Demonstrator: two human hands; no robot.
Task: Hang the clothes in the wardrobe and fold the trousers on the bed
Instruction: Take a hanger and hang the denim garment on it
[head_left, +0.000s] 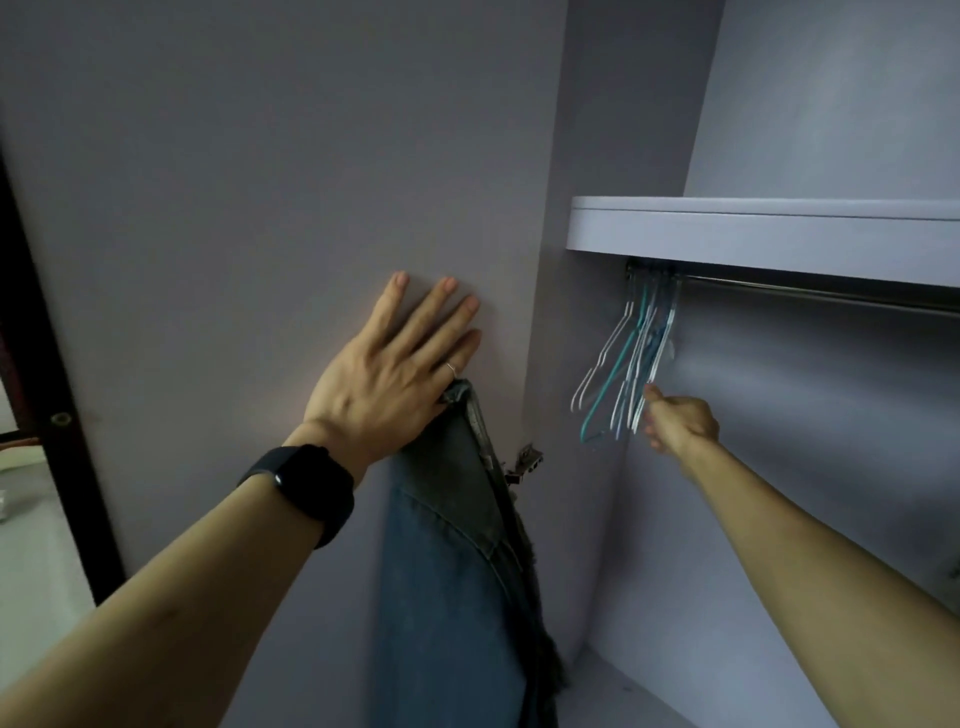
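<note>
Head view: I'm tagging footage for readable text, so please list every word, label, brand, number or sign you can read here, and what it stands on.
There is no readable text in this view.
On the wristband: the screen is dark and shows nothing.
On the denim garment: no label or tag is in sight.
On the hangers, the shelf and the wardrobe door: plain surfaces with no marks.

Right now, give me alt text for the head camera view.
The right hand grips hangers bunched on the wardrobe rail; the left hand lies flat against the wardrobe door, with a denim garment hanging from under its palm.
</note>
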